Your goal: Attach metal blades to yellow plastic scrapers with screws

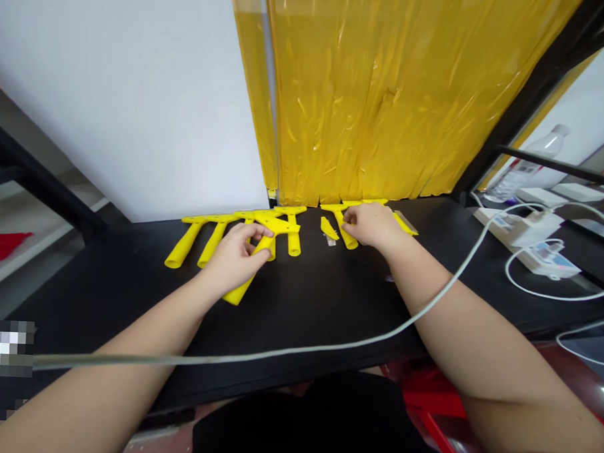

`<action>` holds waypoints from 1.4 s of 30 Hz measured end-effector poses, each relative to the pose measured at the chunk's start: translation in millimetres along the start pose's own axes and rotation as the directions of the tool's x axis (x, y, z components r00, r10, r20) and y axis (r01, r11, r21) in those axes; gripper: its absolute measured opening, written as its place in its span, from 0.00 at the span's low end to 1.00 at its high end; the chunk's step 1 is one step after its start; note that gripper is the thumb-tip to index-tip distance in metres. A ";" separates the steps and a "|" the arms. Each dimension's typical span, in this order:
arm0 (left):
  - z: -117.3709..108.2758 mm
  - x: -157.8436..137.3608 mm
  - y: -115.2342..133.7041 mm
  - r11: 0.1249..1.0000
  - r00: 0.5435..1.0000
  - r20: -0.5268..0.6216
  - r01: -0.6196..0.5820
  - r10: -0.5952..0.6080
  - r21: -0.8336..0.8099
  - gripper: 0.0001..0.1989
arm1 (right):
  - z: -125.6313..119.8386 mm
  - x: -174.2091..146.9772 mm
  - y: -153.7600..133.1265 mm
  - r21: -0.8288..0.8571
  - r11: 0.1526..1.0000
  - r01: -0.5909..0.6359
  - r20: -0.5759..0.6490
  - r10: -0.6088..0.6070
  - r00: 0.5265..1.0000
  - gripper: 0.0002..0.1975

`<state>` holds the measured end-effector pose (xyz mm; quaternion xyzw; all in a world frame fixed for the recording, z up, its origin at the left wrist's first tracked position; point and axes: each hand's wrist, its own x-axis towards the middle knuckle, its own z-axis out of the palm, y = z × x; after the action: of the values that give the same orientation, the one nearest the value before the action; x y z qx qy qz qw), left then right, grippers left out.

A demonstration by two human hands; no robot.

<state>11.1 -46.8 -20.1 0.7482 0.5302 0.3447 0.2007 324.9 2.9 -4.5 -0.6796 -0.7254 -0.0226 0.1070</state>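
Observation:
My left hand [238,250] is closed round a yellow T-shaped scraper handle [240,290], tilted above the bench, its wide head pointing away from me. Behind it, several like scraper handles [184,245] lie in a row, their heads against the wall side. My right hand [372,224] is curled at the right-hand group, beside another yellow T-shaped handle [350,240]. One more yellow head [376,202] shows behind its knuckles. What its fingers hold, if anything, is hidden. Left of that hand lies a small yellow piece [328,228]; to its right is a yellow piece with a greyish strip [406,223].
A white cable [296,350] crosses in front of both forearms. Power strips [541,253] with plugs and a clear bottle [527,163] stand at the right. Yellow film [387,110] and a white panel [138,92] rise behind the black bench [308,307].

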 end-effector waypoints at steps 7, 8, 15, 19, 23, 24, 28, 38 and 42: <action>14.6 57.0 22.9 0.985 0.996 0.091 0.004 -0.020 0.175 0.23 | 1.8 0.6 -2.7 -0.018 1.000 -0.014 0.085 0.015 0.996 0.14; 20.8 68.2 27.7 0.969 0.990 0.139 -0.014 -0.022 0.248 0.23 | 2.0 0.8 -2.2 -0.019 1.000 -0.014 0.083 0.016 0.996 0.14; 82.2 120.4 46.6 0.938 0.978 0.207 -0.044 -0.030 0.343 0.19 | 4.2 2.6 0.0 -0.031 0.999 -0.023 0.086 0.026 0.996 0.14; 103.2 126.7 47.1 0.920 0.977 0.212 -0.060 -0.026 0.388 0.18 | 3.6 1.9 -1.0 -0.042 0.999 -0.013 0.092 0.017 0.996 0.15; 106.3 127.4 46.7 0.903 0.973 0.230 -0.074 -0.029 0.424 0.16 | 1.8 0.9 -2.5 -0.047 0.999 -0.016 0.108 0.021 0.994 0.16; 104.8 126.2 46.9 0.901 0.971 0.237 -0.082 -0.024 0.426 0.16 | 1.4 0.8 -2.7 -0.047 0.999 -0.014 0.109 0.019 0.994 0.16; 93.9 111.8 49.3 0.903 0.958 0.285 -0.144 0.025 0.404 0.21 | 0.8 0.8 -2.5 -0.045 0.999 -0.013 0.112 0.018 0.994 0.16; 85.6 83.7 50.9 0.886 0.904 0.402 -0.300 0.145 0.354 0.31 | -2.5 0.7 0.5 -0.033 0.999 0.004 0.157 0.001 0.988 0.22; 89.0 84.6 49.2 0.879 0.904 0.402 -0.305 0.146 0.365 0.32 | -2.8 -0.6 -1.4 -0.044 0.999 0.009 0.165 -0.001 0.986 0.23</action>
<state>125.1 20.3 -22.4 0.8817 0.4529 0.0997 0.0872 323.9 1.7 -1.7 -0.6796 -0.7327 0.0172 0.0316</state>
